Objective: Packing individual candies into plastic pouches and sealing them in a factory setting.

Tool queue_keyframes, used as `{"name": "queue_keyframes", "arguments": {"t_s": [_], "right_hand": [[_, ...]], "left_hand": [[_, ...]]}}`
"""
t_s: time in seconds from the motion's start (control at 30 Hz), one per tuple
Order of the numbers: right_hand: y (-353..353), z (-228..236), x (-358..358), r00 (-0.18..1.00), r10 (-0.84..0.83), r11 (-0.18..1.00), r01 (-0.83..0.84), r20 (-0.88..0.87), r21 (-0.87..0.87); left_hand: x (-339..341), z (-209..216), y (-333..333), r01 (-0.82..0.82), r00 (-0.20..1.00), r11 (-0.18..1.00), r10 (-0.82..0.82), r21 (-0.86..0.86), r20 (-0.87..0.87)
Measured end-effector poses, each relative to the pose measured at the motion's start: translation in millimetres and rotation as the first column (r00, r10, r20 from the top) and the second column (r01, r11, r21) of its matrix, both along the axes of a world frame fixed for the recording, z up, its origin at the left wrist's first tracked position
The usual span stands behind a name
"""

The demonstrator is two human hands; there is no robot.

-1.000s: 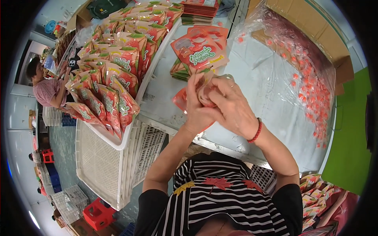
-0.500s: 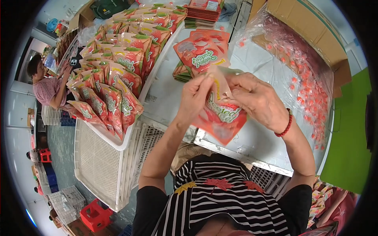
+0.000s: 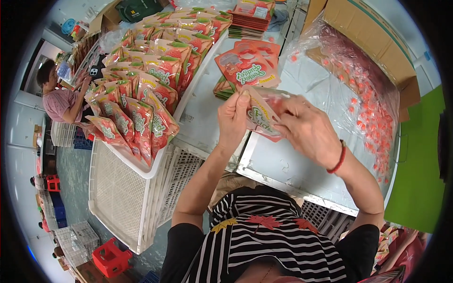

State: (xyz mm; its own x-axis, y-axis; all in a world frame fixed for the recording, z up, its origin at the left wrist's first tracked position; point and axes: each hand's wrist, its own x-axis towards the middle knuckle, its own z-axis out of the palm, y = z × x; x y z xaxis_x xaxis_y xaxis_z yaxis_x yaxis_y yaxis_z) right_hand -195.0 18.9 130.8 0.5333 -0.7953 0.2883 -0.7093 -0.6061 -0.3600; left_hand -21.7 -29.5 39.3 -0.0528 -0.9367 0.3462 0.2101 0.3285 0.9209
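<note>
Left hand, one: closed in a pinch on the top corner of a printed pouch, thumb uppermost. Right hand, one: fingers bent at the pouch's mouth, touching it; blurred, so whether they grip a lip or only rest inside cannot be told. Pouch, one: red and pink, held tilted between the hands above the near part of the table, its mouth seemingly parted. Handling note: a firm pinch on the corner alone, with the right fingers spreading the lips evenly, should part the film without creasing or tearing it; level wrists would probably suit best. Just beyond the hands: flat pouches, a small, fanned stack, best left unbumped by the knuckles. To the left: filled pouches, many, upright in close rows in a white tray. To the right, well apart: small red wrapped pieces, a scattered heap, on a clear plastic sheet, beside a cardboard box.
</note>
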Motion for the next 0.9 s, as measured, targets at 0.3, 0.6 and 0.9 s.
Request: {"name": "queue_keyframes", "arguments": {"t_s": [0.3, 0.6, 0.9], "right_hand": [[-2.9, -2.9, -0.1, 0.999, 0.043, 0.978, -0.036, 0.029, -0.204], [-9.5, 1.1, 2.2, 0.99, 0.122, 0.92, -0.085, 0.073, -0.382], [-10.1, -8.6, -19.1, 0.985, -0.174, 0.975, 0.174, 0.011, -0.138]], "left_hand": [[-0.5, 2.7, 12.7, -0.089, 0.992, 0.995, 0.092, -0.043, 0.09], [4.5, 4.9, 3.1, -0.134, 0.985, 0.987, 0.141, -0.084, 0.094], [11.5, 4.8, 15.2, -0.094, 0.922, 0.96, 0.184, -0.265, 0.34]]}}
